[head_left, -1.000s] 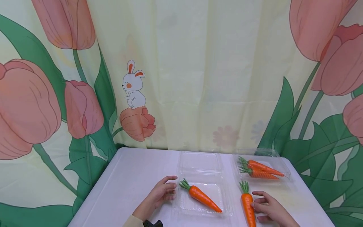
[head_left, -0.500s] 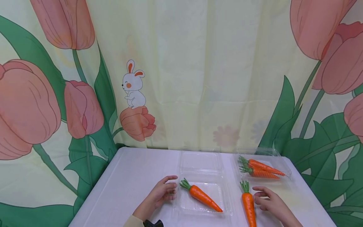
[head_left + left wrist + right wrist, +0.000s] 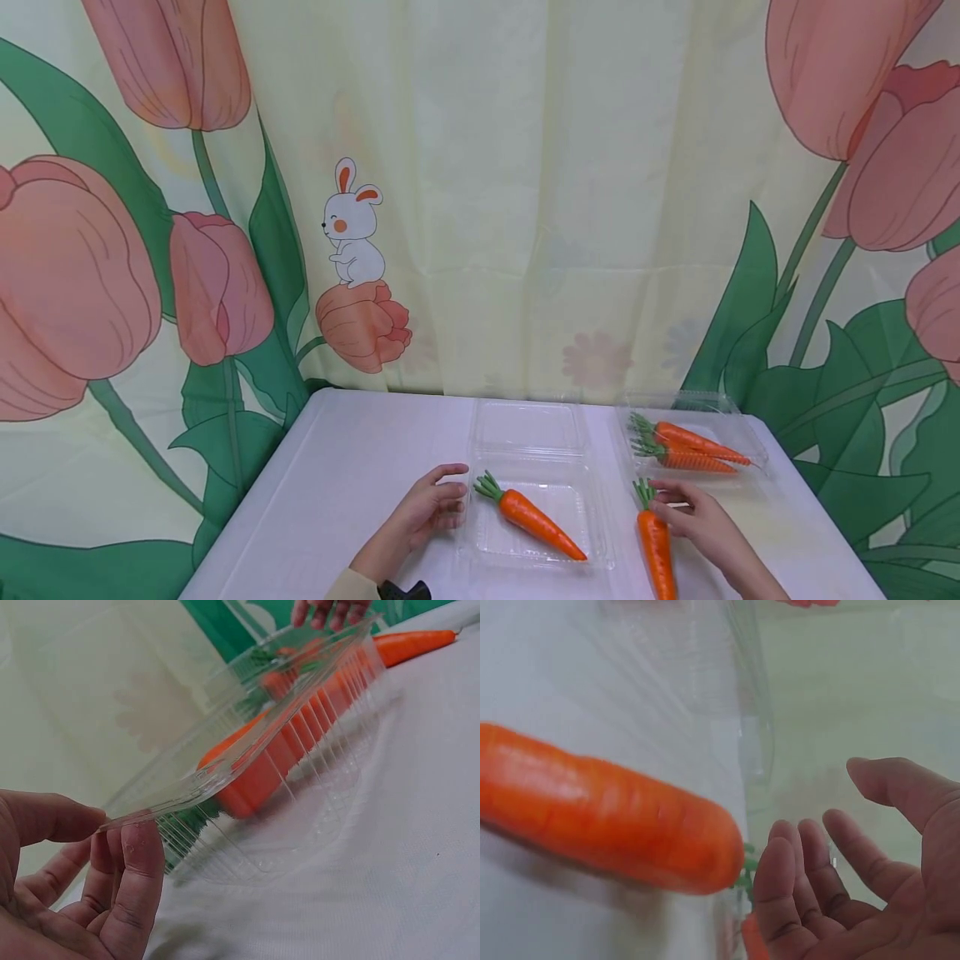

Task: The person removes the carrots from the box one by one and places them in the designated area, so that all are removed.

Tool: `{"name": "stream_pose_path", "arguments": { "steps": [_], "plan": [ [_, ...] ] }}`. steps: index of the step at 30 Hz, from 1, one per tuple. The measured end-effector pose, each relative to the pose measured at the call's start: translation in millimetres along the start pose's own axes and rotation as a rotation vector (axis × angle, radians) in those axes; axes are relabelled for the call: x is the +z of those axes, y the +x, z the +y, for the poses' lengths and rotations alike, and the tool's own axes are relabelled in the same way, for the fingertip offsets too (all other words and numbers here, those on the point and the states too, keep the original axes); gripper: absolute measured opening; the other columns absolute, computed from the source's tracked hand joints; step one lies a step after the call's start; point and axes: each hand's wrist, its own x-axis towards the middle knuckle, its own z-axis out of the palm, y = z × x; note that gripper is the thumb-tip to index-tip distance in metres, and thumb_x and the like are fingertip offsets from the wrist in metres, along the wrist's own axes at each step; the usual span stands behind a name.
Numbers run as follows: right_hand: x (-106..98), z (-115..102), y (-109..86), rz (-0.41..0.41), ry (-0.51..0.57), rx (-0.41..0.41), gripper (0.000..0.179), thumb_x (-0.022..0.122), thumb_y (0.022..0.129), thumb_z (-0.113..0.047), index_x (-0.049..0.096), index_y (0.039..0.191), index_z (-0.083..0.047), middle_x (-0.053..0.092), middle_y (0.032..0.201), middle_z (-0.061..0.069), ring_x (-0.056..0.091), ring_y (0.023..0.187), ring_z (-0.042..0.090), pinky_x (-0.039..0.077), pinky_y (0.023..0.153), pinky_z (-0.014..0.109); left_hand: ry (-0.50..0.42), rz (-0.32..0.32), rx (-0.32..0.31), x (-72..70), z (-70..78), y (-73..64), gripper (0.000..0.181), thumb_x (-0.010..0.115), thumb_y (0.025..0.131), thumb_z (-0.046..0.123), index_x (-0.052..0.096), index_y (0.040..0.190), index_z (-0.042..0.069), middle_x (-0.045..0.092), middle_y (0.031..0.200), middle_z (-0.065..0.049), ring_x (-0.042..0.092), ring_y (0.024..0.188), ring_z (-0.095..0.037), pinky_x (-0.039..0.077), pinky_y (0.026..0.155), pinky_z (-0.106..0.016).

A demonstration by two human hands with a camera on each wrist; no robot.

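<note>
My left hand [image 3: 431,510] pinches the left rim of a clear plastic clamshell box [image 3: 600,533] between thumb and fingers; the left wrist view shows this hand [image 3: 112,877] on the rim. Inside the box lies one orange carrot [image 3: 534,521] with a green top, slanting down to the right. To the right of the box a second carrot [image 3: 656,554] lies on the table, its green top pointing away. My right hand [image 3: 701,521] hovers at that carrot's top end. In the right wrist view its fingers are spread and relaxed, beside the carrot [image 3: 622,814] and holding nothing.
Another clear clamshell box [image 3: 753,446] with carrots [image 3: 701,442] in it stands at the back right. The first box's lid [image 3: 528,427] lies folded back behind it. A white table [image 3: 337,467] ends at a tulip-printed curtain [image 3: 480,208].
My right hand first drew slightly away from the loose carrot, then moved up and left to its green top. The left hand stays at the box rim.
</note>
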Motion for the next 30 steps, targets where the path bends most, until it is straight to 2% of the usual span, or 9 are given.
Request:
{"name": "stream_pose_path", "arguments": {
  "steps": [6, 15, 23, 30],
  "plan": [
    [8.4, -14.6, -2.2, 0.011, 0.026, -0.037, 0.058, 0.071, 0.098, -0.027, 0.052, 0.144, 0.004, 0.065, 0.119, 0.013, 0.064, 0.098, 0.021, 0.061, 0.083, 0.038, -0.001, 0.004, -0.004, 0.7, 0.5, -0.4, 0.050, 0.069, 0.097, 0.014, 0.052, 0.143, 0.006, 0.066, 0.092, -0.002, 0.064, 0.074, -0.014, 0.061, 0.066, -0.027],
    [23.6, -30.7, -4.3, -0.001, 0.060, -0.077, 0.060, 0.075, 0.095, -0.029, 0.053, 0.143, 0.001, 0.065, 0.122, 0.014, 0.066, 0.104, 0.027, 0.062, 0.086, 0.042, 0.011, 0.001, -0.005, 1.1, 1.3, -0.8, 0.049, 0.068, 0.098, 0.015, 0.052, 0.144, 0.006, 0.066, 0.094, -0.002, 0.064, 0.075, -0.014, 0.061, 0.066, -0.028],
    [44.1, -44.5, -2.5, -0.041, 0.140, -0.087, 0.061, 0.078, 0.092, -0.028, 0.054, 0.141, 0.001, 0.064, 0.120, 0.015, 0.067, 0.104, 0.029, 0.062, 0.085, 0.047, 0.014, 0.006, -0.007, 0.7, 1.1, -0.3, 0.047, 0.068, 0.098, 0.015, 0.054, 0.142, 0.007, 0.066, 0.095, -0.002, 0.064, 0.074, -0.014, 0.061, 0.067, -0.028],
    [64.9, -58.3, -3.0, -0.074, 0.161, -0.090, 0.058, 0.078, 0.092, -0.024, 0.055, 0.139, 0.001, 0.063, 0.121, 0.015, 0.067, 0.105, 0.030, 0.063, 0.082, 0.044, 0.004, 0.004, -0.014, 0.3, 2.6, -0.9, 0.049, 0.068, 0.098, 0.016, 0.053, 0.143, 0.006, 0.066, 0.095, -0.003, 0.064, 0.074, -0.014, 0.061, 0.066, -0.028]
  ]
}}
